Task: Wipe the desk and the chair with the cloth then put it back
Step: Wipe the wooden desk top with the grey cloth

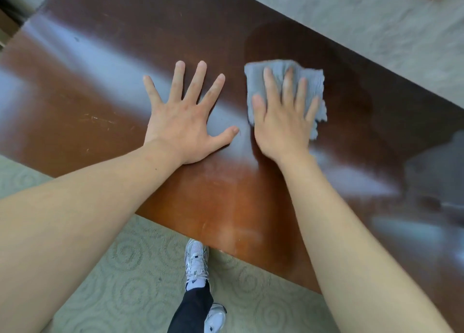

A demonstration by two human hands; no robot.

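I find nothing to read from here: the sneaker (196, 263) at the bottom of the frame carries only a small dark mark, too blurred to make out.

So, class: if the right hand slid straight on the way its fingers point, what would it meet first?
Nothing, it seems: the right hand, flat on the grey cloth, points across bare desk toward the far edge, with carpet beyond.

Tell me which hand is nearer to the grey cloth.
Right. The right hand presses flat on the grey cloth; the left hand lies spread on the desk beside it, not touching it.
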